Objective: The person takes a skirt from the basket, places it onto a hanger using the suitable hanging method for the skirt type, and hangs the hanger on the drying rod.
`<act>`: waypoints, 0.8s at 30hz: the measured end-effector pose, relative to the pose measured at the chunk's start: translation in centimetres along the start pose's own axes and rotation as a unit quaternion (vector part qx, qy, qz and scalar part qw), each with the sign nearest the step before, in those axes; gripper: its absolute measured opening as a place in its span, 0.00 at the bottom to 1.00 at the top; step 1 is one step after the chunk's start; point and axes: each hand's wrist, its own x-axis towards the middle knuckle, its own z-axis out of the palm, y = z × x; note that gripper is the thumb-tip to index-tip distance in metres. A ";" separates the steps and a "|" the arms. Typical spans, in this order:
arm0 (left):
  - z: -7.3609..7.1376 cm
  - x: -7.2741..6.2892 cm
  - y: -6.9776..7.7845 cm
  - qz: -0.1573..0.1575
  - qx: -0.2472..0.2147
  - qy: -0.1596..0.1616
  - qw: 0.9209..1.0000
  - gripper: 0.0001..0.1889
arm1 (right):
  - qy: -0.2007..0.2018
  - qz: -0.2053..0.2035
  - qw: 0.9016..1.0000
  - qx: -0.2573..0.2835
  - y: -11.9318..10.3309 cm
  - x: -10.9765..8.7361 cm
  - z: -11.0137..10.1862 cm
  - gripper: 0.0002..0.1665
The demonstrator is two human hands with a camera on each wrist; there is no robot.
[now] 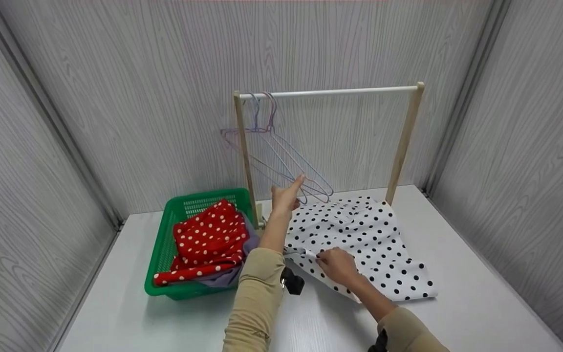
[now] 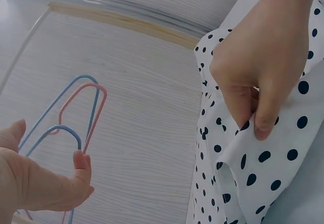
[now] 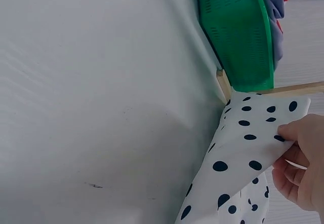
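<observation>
At the middle of the white table (image 1: 477,293), a white cloth with black dots (image 1: 379,239) lies spread out, its far part beneath a rack (image 1: 330,93) with a white bar and wooden posts. The right hand (image 1: 338,266) pinches the cloth's near left edge between thumb and bent fingers, raising a fold there. Farther off and to the left, the left hand (image 1: 286,198) reaches to the lower ends of several blue and pink hangers (image 2: 85,76), which hang from the bar's left end; its thumb and fingers stand apart with the hangers between them, though whether they touch one I cannot tell. Left of the rack sits a green basket (image 1: 188,292) holding a red, white-dotted cloth (image 1: 208,234) and a purple cloth (image 1: 225,279).
</observation>
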 end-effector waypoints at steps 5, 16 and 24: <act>-0.3 0.0 0.1 -0.003 0.016 0.000 1.000 0.46 | -0.010 -0.004 1.000 0.014 0.1 -0.1 0.0 0.07; 0.6 -0.3 -0.3 0.177 0.269 0.134 0.937 0.45 | -0.016 -0.020 0.999 0.021 0.4 -0.2 -0.1 0.12; 0.8 -0.2 -0.2 0.153 0.243 0.158 0.945 0.43 | -0.023 -0.042 0.999 0.020 0.5 -0.1 -0.2 0.14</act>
